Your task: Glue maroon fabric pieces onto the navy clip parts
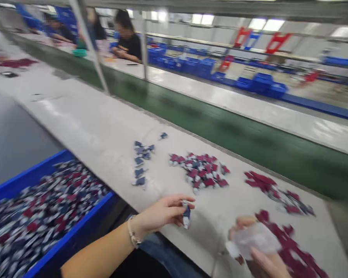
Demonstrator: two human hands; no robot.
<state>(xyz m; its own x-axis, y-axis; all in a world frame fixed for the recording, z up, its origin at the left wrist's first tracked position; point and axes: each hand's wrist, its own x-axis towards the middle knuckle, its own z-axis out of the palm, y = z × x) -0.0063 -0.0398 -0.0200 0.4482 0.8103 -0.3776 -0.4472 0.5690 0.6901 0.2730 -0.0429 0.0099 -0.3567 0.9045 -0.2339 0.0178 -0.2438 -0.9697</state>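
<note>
Your bare left forearm (98, 256), wearing a beaded bracelet (133, 233), is reaching in from the lower edge of the view, and your left grip (165, 214) is clenching a small navy-and-white packet (186, 214) between its fingertips, over the white surface (110, 131). Your right grip (256, 247) is closing around a clear plastic sachet (256, 239), both blurred by motion, and a loose spread of dark red packets (290, 247) is lying just beneath and beside that hand. To your left, a blue plastic crate (55, 170) is sitting below the near edge of the surface, heaped with mixed navy, white and red packets (46, 208). Farther along the surface, three more groups are lying well apart from your hands: a loose line of navy packets (140, 166), a pile of red-and-white packets (198, 172) and a scatter of dark red packets (261, 181). Past them, a green belt (220, 131) is running alongside, with a second white surface (249, 104) beyond it. A co-worker in a black top (129, 42) is sitting at that far surface with both forearms on it, while blue crates (261, 85) and red racks (278, 42) are standing in the background.
</note>
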